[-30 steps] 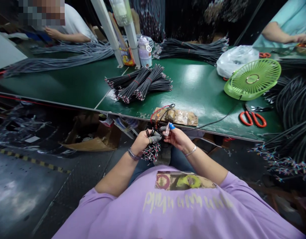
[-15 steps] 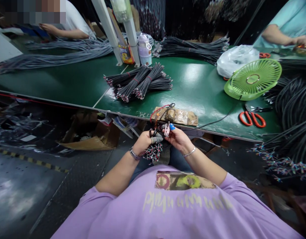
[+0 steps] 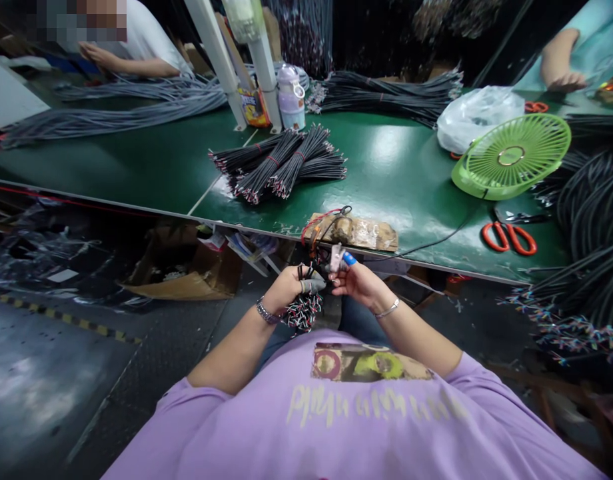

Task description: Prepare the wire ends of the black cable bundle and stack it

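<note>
A bundle of thin black cables is gripped in my left hand (image 3: 285, 288). Its stripped ends, with red, white and black wires (image 3: 302, 312), fan out below the fingers, and a grey covering wraps one digit. Close on the right, my right hand (image 3: 359, 283) has its fingers drawn together by the cables' upper part; what they pinch is too small to make out. Blue and pale pink coverings show on its digits. Just beyond both hands, a wooden block (image 3: 364, 233) with clear tape and red and black leads lies at the table edge.
Tied black cable bundles (image 3: 286, 163) lie on the green table (image 3: 151, 167). To the right are a green fan (image 3: 511, 157), orange-handled scissors (image 3: 509, 238), a plastic bag (image 3: 479, 117) and a large cable heap (image 3: 591, 220). A purple bottle (image 3: 291, 97) stands behind. Two people sit across.
My right hand has shifted slightly, its fingers turning at the cables. The wire ends under my left hand moved a little down and left. The right-hand co-worker's arm has moved.
</note>
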`<action>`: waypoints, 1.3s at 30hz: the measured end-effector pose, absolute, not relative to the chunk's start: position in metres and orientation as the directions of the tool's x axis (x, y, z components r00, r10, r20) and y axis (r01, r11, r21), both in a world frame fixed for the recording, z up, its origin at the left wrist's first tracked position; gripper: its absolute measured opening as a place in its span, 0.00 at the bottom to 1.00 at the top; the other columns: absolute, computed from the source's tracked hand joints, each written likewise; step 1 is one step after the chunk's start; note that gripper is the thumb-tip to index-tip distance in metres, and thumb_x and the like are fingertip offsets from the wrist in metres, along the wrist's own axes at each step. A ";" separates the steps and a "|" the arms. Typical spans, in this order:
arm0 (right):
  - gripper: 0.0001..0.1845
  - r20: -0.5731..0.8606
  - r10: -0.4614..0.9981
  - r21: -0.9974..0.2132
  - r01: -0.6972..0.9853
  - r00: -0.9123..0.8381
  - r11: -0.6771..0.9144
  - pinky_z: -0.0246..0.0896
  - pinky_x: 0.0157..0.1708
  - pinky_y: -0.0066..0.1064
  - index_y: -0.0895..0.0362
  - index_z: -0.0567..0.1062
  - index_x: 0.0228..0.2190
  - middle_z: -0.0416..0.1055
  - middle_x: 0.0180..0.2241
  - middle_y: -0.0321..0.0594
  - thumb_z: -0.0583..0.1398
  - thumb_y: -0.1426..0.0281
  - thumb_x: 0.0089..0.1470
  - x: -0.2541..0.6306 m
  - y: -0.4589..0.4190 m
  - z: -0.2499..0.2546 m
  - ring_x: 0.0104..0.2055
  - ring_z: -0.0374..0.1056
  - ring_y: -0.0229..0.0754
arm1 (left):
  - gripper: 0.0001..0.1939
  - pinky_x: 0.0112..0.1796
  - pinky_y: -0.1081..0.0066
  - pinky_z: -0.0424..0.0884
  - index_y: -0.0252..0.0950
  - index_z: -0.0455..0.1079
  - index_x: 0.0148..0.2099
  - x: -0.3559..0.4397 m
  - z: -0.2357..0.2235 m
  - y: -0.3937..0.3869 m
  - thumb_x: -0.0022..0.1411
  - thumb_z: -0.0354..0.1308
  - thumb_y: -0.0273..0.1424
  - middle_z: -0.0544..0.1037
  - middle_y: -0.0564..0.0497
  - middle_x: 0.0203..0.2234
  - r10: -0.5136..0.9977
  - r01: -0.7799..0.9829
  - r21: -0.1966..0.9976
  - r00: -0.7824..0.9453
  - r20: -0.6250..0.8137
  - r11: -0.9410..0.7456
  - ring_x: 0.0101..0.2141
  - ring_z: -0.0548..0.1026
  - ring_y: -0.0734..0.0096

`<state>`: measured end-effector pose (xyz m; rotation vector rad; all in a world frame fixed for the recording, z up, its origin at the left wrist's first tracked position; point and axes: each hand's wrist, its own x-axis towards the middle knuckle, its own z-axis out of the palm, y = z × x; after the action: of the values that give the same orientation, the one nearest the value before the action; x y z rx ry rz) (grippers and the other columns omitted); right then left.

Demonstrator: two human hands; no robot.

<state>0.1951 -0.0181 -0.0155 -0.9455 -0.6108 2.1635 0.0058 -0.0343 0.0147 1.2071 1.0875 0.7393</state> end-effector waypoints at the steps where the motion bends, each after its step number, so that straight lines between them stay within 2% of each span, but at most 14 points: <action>1: 0.21 -0.444 0.729 -0.667 -0.352 -0.522 -0.657 0.69 0.23 0.29 0.60 0.72 0.29 0.72 0.24 0.38 0.60 0.52 0.50 0.197 -0.020 -0.015 0.21 0.66 0.33 | 0.13 0.26 0.76 0.61 0.29 0.74 0.29 0.005 0.014 -0.034 0.43 0.67 0.34 0.72 0.53 0.20 0.901 0.101 0.967 0.351 -0.255 0.235 0.22 0.64 0.78; 5: 0.18 -0.381 0.781 -0.815 -0.218 -0.496 -0.536 0.64 0.23 0.27 0.59 0.70 0.22 0.68 0.17 0.32 0.69 0.61 0.37 0.198 -0.029 -0.014 0.19 0.62 0.31 | 0.11 0.27 0.76 0.61 0.29 0.75 0.29 0.003 0.011 -0.035 0.43 0.67 0.33 0.73 0.53 0.20 0.891 0.131 0.967 0.379 -0.251 0.217 0.22 0.66 0.77; 8: 0.17 -0.255 0.901 -0.941 -0.124 -0.350 -0.314 0.56 0.21 0.23 0.60 0.69 0.19 0.65 0.16 0.30 0.69 0.63 0.36 0.199 -0.029 -0.018 0.19 0.58 0.29 | 0.11 0.27 0.75 0.63 0.29 0.75 0.28 0.004 0.014 -0.036 0.43 0.67 0.32 0.74 0.52 0.20 0.875 0.155 0.958 0.391 -0.285 0.243 0.23 0.67 0.77; 11: 0.18 -0.165 0.973 -0.982 -0.065 -0.163 -0.177 0.54 0.21 0.23 0.59 0.68 0.18 0.64 0.16 0.30 0.68 0.61 0.37 0.201 -0.025 -0.023 0.19 0.57 0.29 | 0.09 0.26 0.76 0.62 0.29 0.74 0.27 0.002 0.020 -0.038 0.43 0.66 0.31 0.73 0.53 0.18 0.860 0.170 0.945 0.393 -0.326 0.280 0.20 0.66 0.78; 14: 0.20 -0.289 0.942 -0.921 -0.217 -0.171 -0.322 0.61 0.23 0.25 0.58 0.69 0.23 0.68 0.20 0.33 0.64 0.53 0.44 0.202 -0.020 -0.023 0.20 0.60 0.31 | 0.09 0.24 0.76 0.61 0.30 0.73 0.28 -0.002 0.023 -0.038 0.45 0.66 0.31 0.71 0.55 0.15 0.867 0.137 0.943 0.371 -0.333 0.303 0.18 0.64 0.80; 16: 0.24 -0.393 0.865 -0.811 -0.326 -0.312 -0.486 0.65 0.24 0.27 0.58 0.70 0.27 0.70 0.23 0.36 0.57 0.48 0.50 0.200 -0.016 -0.018 0.21 0.63 0.32 | 0.09 0.23 0.76 0.61 0.31 0.73 0.29 -0.004 0.022 -0.035 0.45 0.66 0.31 0.70 0.55 0.14 0.877 0.103 0.944 0.350 -0.330 0.314 0.17 0.64 0.79; 19: 0.26 -0.425 0.768 -0.681 -0.390 -0.478 -0.620 0.67 0.24 0.28 0.58 0.71 0.31 0.71 0.26 0.38 0.50 0.48 0.56 0.195 -0.008 -0.010 0.22 0.65 0.32 | 0.11 0.23 0.75 0.61 0.31 0.73 0.29 -0.005 0.019 -0.029 0.45 0.66 0.33 0.70 0.55 0.13 0.885 0.060 0.944 0.334 -0.324 0.323 0.16 0.65 0.79; 23: 0.20 -0.412 0.781 -0.666 -0.429 -0.470 -0.610 0.68 0.24 0.26 0.58 0.71 0.31 0.72 0.26 0.37 0.53 0.54 0.58 0.190 -0.002 -0.007 0.22 0.66 0.32 | 0.14 0.22 0.75 0.61 0.30 0.73 0.31 -0.003 0.016 -0.022 0.44 0.67 0.35 0.70 0.55 0.13 0.871 0.030 0.934 0.350 -0.343 0.356 0.16 0.67 0.77; 29: 0.19 -0.441 0.824 -0.713 -0.418 -0.356 -0.562 0.65 0.20 0.24 0.58 0.71 0.28 0.69 0.20 0.32 0.60 0.53 0.51 0.188 -0.004 -0.005 0.19 0.63 0.31 | 0.15 0.18 0.76 0.58 0.30 0.72 0.30 0.000 0.010 -0.020 0.44 0.67 0.37 0.68 0.56 0.11 0.854 -0.041 0.913 0.373 -0.363 0.406 0.13 0.64 0.79; 36: 0.15 -0.448 0.807 -0.626 -0.510 -0.384 -0.591 0.67 0.29 0.26 0.57 0.73 0.31 0.75 0.27 0.36 0.60 0.57 0.54 0.187 -0.005 -0.005 0.27 0.70 0.34 | 0.16 0.17 0.76 0.55 0.30 0.71 0.28 0.004 0.010 -0.019 0.44 0.67 0.38 0.69 0.54 0.10 0.843 -0.067 0.900 0.386 -0.374 0.431 0.12 0.64 0.79; 39: 0.12 -0.436 0.821 -0.616 -0.543 -0.369 -0.571 0.67 0.29 0.26 0.57 0.74 0.32 0.76 0.27 0.36 0.60 0.60 0.54 0.186 -0.004 -0.007 0.28 0.71 0.34 | 0.16 0.18 0.76 0.56 0.30 0.72 0.28 0.007 0.009 -0.018 0.43 0.68 0.38 0.68 0.55 0.10 0.842 -0.068 0.895 0.378 -0.385 0.441 0.13 0.64 0.79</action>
<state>0.1855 -0.0042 -0.0073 -0.9242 -0.4716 2.0164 0.0072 -0.0184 0.0095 0.9356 1.0138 0.7050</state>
